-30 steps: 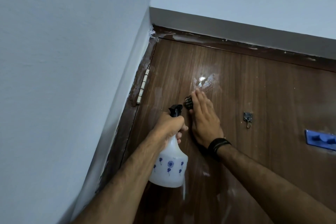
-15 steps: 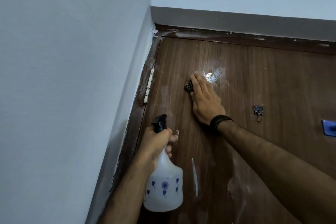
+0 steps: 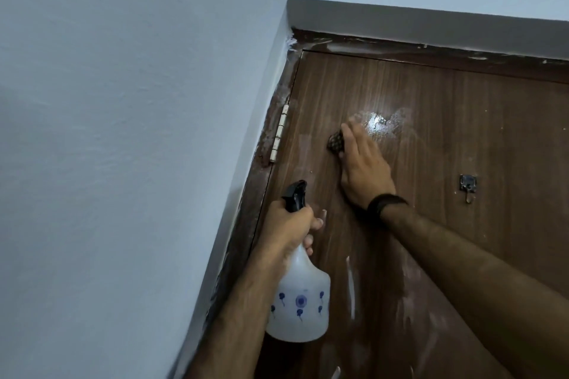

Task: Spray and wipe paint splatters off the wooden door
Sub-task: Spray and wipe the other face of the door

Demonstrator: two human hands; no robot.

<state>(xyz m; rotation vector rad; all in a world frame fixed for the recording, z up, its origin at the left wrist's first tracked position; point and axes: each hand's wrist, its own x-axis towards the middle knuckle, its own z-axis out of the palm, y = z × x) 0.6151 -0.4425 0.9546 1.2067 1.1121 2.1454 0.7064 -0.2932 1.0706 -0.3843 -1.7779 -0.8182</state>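
The spray bottle [image 3: 297,295] was gripped at its neck by the left hand [image 3: 288,224], nozzle pointed up the wooden door [image 3: 462,132], long axis upright. A dark scouring pad [image 3: 335,141] was pressed flat under the right hand [image 3: 361,169], fingers straight, beside a wet patch [image 3: 380,124]. A hinge [image 3: 279,137] lay left, a metal hook [image 3: 468,188] right.
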